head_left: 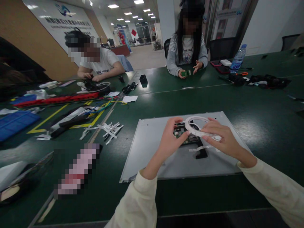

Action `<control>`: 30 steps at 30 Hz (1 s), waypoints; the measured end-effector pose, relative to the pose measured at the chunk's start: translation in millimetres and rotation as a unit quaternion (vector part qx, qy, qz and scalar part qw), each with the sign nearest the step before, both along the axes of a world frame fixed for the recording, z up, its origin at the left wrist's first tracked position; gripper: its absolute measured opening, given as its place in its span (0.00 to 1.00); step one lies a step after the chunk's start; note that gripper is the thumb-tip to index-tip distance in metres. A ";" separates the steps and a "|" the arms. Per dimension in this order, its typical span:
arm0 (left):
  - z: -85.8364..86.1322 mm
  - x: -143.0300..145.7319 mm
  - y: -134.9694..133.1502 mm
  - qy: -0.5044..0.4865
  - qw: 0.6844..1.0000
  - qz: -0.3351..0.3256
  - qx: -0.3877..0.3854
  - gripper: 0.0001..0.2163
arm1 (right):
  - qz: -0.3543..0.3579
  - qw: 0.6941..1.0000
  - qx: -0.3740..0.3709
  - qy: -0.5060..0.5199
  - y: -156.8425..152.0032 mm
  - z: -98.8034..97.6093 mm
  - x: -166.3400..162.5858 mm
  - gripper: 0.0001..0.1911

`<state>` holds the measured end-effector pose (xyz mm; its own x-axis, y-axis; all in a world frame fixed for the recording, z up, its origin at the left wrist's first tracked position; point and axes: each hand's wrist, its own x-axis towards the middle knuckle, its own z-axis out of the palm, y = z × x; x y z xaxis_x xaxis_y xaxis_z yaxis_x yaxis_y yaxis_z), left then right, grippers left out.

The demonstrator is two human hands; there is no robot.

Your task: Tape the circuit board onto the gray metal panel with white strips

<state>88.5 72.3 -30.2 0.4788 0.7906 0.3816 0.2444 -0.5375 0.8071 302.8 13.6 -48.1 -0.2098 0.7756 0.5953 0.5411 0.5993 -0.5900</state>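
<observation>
A grey metal panel (163, 158) lies flat on the dark green table in front of me, with a small green circuit board (178, 132) and a black part (201, 153) on it. Both hands hover over the board, holding a white roll of tape (193, 124). My left hand (171, 136) pinches the roll's near left edge with thumb and fingers. My right hand (219, 137) is closed on the roll's right side, fingers over its loose end. White tape strips (204, 148) are stuck on the panel beneath.
Cut white tape strips (108, 129) lie left of the panel. Coloured cables, a red strip (57, 99) and blue trays (14, 122) fill the left. Two people sit across the table, handling small parts. A water bottle (238, 58) and black gear (268, 80) sit far right.
</observation>
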 end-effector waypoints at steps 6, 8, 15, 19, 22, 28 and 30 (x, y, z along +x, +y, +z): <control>-4.1 3.2 -5.5 0.125 0.987 0.001 0.099 0.06 | -0.060 0.987 0.083 -0.123 3.5 -8.3 -2.3 0.07; -4.9 3.4 -7.6 0.155 0.978 -0.002 0.137 0.08 | -0.069 0.983 0.089 -0.143 4.8 -10.0 -1.8 0.07; -9.4 5.7 -8.0 0.161 0.968 0.019 0.189 0.04 | -0.075 0.980 0.100 -0.155 4.4 -12.9 -3.3 0.07; -9.6 5.7 -5.9 0.147 0.971 0.018 0.189 0.07 | -0.077 0.983 0.095 -0.139 4.2 -13.3 -5.2 0.07; -8.3 5.1 -6.0 0.139 0.972 0.021 0.189 0.07 | -0.090 0.982 0.100 -0.133 4.7 -12.6 -5.5 0.06; -5.5 4.2 -7.3 0.132 0.970 0.028 0.202 0.07 | -0.117 0.981 0.109 -0.114 5.9 -15.8 -5.1 0.05; -5.3 4.0 -7.4 0.134 0.968 0.028 0.210 0.06 | -0.128 0.982 0.098 -0.095 6.4 -18.2 -5.8 0.07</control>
